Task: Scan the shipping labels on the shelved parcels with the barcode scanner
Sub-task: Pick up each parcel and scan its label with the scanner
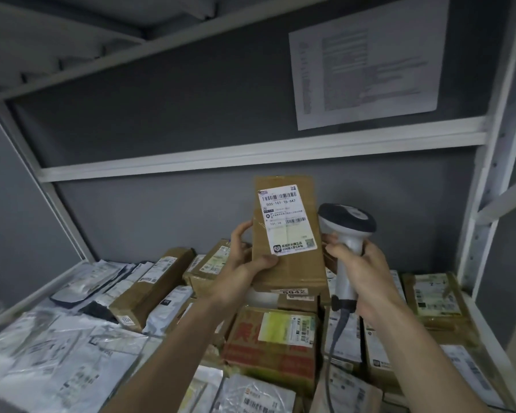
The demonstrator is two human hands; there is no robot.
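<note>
Brown cardboard forms the small parcel (pixel 286 234), which is held upright above the heaped shelf (pixel 36 296), its white shipping label (pixel 287 219) turned toward the camera. On that label, barcodes are printed above "505-101-16-6A7", and "101 16" is legible lower down; the smaller print cannot be read. The parcel is gripped by the left hand (pixel 245 271), whose thumb is pressed on the front just under the label while its fingers (pixel 241 232) are wrapped round the parcel's left edge. Just right of the parcel, a white barcode scanner (pixel 346 231) with a dark head is held upright; its handle is clasped by the right hand (pixel 361 272), fingers curled tightly round it. A grey cable (pixel 334 338) is seen hanging from the handle.

Directly below the parcel, a white sticker reading "5942" (pixel 294 291) is fixed to another box. Below that lies a carton with red printing and a yellow-green label (pixel 276 338). Left of the parcel, grey poly mailers (pixel 57 347) and a long brown box (pixel 152 289) are piled. High to the parcel's right, a printed sheet (pixel 364 67) is fixed to the grey back wall, its text blurred.
</note>
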